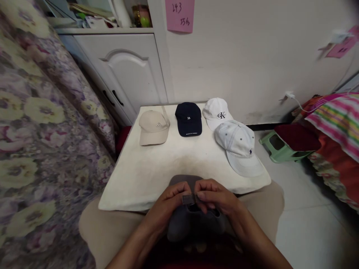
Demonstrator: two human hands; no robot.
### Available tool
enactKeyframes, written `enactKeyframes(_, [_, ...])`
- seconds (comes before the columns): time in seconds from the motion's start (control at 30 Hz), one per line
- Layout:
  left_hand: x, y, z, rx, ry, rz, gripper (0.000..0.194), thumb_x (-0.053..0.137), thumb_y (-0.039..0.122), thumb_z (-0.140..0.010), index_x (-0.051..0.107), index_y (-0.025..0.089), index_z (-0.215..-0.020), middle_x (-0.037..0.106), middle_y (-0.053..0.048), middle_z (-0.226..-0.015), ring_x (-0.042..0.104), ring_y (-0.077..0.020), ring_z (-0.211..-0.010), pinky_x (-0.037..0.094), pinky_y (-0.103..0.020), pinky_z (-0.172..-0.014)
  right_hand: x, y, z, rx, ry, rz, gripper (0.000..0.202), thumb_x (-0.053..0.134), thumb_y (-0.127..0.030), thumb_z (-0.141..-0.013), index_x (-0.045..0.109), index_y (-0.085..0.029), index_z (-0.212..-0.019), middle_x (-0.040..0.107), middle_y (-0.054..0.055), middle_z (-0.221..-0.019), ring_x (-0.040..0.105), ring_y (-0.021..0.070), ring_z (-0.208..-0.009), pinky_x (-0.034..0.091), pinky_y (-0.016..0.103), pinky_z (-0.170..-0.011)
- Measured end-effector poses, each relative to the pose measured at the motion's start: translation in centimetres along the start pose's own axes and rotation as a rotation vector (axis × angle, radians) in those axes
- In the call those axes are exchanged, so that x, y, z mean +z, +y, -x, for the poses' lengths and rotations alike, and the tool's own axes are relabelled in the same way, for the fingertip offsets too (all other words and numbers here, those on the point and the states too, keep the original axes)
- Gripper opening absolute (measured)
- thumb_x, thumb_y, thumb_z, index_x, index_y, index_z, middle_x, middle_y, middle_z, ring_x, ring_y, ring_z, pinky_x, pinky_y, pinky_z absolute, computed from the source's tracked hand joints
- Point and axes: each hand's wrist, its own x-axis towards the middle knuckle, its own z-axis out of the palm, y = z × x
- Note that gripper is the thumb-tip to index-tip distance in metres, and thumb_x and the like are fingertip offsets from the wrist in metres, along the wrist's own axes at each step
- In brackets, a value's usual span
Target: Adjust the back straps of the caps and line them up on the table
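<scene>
A dark grey baseball cap point(179, 224) lies at the near edge of the table, over my lap, its back strap side up. My left hand point(175, 196) pinches one end of the cap's strap point(187, 199). Close beside it, my right hand point(214, 194) has thumb and fingers closed on the other side of the strap, near the buckle. The buckle itself is partly hidden by my fingers. Part of the cap's brim point(179, 179) shows beyond my hands.
On the cream-covered table point(134, 175) stand a beige cap point(153, 127), a navy cap point(189, 119), a white cap point(215, 112) and a pale denim cap point(238, 144). A floral curtain point(42, 149) hangs at left. A green stool point(280, 147) stands at right.
</scene>
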Motion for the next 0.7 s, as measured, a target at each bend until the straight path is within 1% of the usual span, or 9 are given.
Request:
enactKeyframes(0.1, [0.04, -0.14, -0.06, 0.002, -0.016, -0.023, 0.026, 0.065, 0.027, -0.082, 0.048, 0.018, -0.063, 0.044, 0.005, -0.060, 0.032, -0.0094, -0.054, 0.027, -0.022, -0.051, 0.06, 0.10, -0.04, -0.010, -0.002, 0.007, 0.023, 0.067, -0.034, -0.086, 0.058, -0.016, -0.075, 0.062, -0.003, -0.054, 0.030, 0.0048, -0.040, 0.020, 0.020, -0.041])
enactKeyframes(0.23, [-0.05, -0.44, -0.12, 0.002, 0.003, -0.025, 0.025, 0.063, 0.026, -0.082, 0.048, 0.018, -0.064, 0.044, 0.004, -0.061, 0.034, -0.0101, -0.056, 0.027, -0.022, -0.052, -0.07, 0.09, 0.07, 0.003, -0.003, 0.035, 0.024, 0.066, -0.036, -0.089, 0.058, -0.016, -0.077, 0.065, -0.001, -0.058, 0.032, 0.0048, -0.040, 0.020, 0.020, -0.040])
enactKeyframes(0.33, [-0.11, -0.54, -0.17, -0.014, 0.019, -0.018, 0.025, 0.064, 0.026, -0.081, 0.046, 0.019, -0.064, 0.041, 0.005, -0.060, 0.031, -0.0097, -0.055, 0.024, -0.022, -0.051, -0.43, 0.03, 0.37, 0.007, -0.004, 0.066, 0.024, 0.065, -0.037, -0.089, 0.059, -0.016, -0.080, 0.067, 0.000, -0.061, 0.035, 0.0049, -0.041, 0.022, 0.019, -0.040])
enactKeyframes(0.4, [-0.08, -0.51, -0.20, -0.010, 0.017, -0.035, 0.026, 0.064, 0.026, -0.081, 0.046, 0.019, -0.064, 0.040, 0.006, -0.060, 0.029, -0.0096, -0.054, 0.024, -0.023, -0.051, -0.63, 0.00, 0.52, 0.007, 0.004, 0.078, 0.024, 0.066, -0.037, -0.088, 0.059, -0.016, -0.081, 0.066, 0.000, -0.061, 0.036, 0.0047, -0.040, 0.022, 0.019, -0.040])
enactKeyframes(0.5, [0.05, -0.34, -0.21, 0.009, 0.005, -0.095, 0.026, 0.063, 0.028, -0.082, 0.048, 0.018, -0.063, 0.044, 0.004, -0.062, 0.033, -0.0104, -0.057, 0.027, -0.023, -0.053, -0.63, 0.00, 0.56, 0.001, 0.030, 0.093, 0.023, 0.068, -0.035, -0.087, 0.058, -0.016, -0.078, 0.063, -0.002, -0.058, 0.036, 0.0045, -0.040, 0.022, 0.019, -0.040])
enactKeyframes(0.6, [0.18, -0.19, -0.19, 0.026, -0.001, -0.151, 0.028, 0.062, 0.031, -0.085, 0.050, 0.018, -0.064, 0.046, 0.003, -0.063, 0.037, -0.0114, -0.060, 0.029, -0.024, -0.056, -0.38, 0.03, 0.50, -0.004, 0.030, 0.094, 0.024, 0.068, -0.035, -0.086, 0.058, -0.016, -0.076, 0.062, -0.002, -0.057, 0.036, 0.0046, -0.040, 0.022, 0.019, -0.040])
enactKeyframes(0.7, [0.21, -0.23, -0.15, 0.030, 0.000, -0.157, 0.028, 0.062, 0.031, -0.085, 0.050, 0.018, -0.063, 0.046, 0.003, -0.063, 0.037, -0.0113, -0.059, 0.029, -0.024, -0.056, -0.19, 0.09, 0.51, 0.005, 0.024, 0.078, 0.024, 0.068, -0.035, -0.086, 0.058, -0.016, -0.075, 0.062, -0.003, -0.056, 0.035, 0.0046, -0.040, 0.022, 0.019, -0.039])
